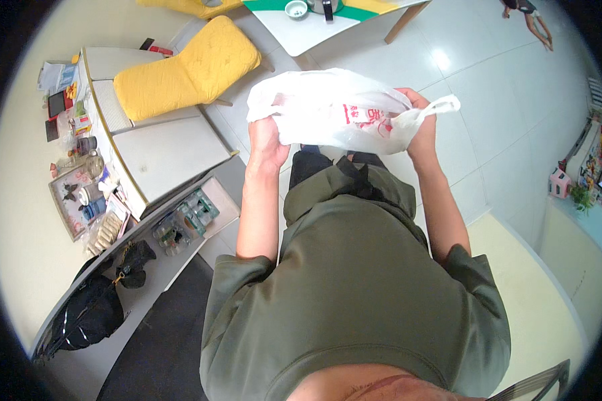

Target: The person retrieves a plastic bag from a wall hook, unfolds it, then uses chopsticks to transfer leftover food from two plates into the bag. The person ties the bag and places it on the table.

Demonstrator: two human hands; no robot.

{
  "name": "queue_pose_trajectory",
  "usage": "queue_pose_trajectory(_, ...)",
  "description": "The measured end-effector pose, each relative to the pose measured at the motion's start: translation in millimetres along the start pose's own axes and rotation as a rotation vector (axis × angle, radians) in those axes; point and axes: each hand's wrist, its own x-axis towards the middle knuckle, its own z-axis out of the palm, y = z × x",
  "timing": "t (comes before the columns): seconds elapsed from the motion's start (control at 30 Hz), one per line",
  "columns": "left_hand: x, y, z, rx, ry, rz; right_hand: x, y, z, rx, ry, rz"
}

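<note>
A white plastic carrier bag (316, 110) with red printing is held stretched out in front of my body. My left hand (268, 143) grips its left end; the fingers are partly hidden behind the plastic. At the other end, my right hand (421, 130) holds the bag beside a handle loop that sticks out to the right. Most of the right fingers are covered by the bag. What is inside the bag cannot be made out.
Left stands a cabinet (165, 155) with jars and packets on top, beside a yellow chair (215, 55). An open drawer (220, 200) and black bags (90, 311) are lower left. Ahead is a table (301, 40) with a bowl (296, 10). A person (529, 20) is far right.
</note>
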Motion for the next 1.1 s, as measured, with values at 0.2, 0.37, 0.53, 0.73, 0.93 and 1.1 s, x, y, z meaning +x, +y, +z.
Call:
queue_pose_trajectory(0.2,-8.0,23.7,10.1,0.1,-0.058,-0.01,5.4,-29.8,42.5,-0.101,0.107,-0.194)
queue_pose_trajectory(0.37,-14.6,22.7,15.5,0.091,-0.198,-0.126,3.3,-32.2,64.0,-0.026,0.03,-0.108)
queue_pose_trajectory(0.53,-6.6,17.2,13.9,0.143,-0.081,-0.031,1.7,-39.6,68.8,-0.094,0.032,-0.097)
queue_pose_trajectory(0.73,1.4,26.0,-21.2,0.256,0.088,0.214,6.4,-34.5,45.1,-0.246,0.253,-0.305)
queue_pose_trajectory(0.93,4.1,19.8,-30.0,0.381,0.262,0.32,-7.2,-46.6,62.8,-0.113,0.395,-0.281)
queue_pose_trajectory(1.1,0.0,29.0,-30.8,0.41,0.26,0.341,-5.8,-40.3,51.0,0.024,0.327,-0.235)
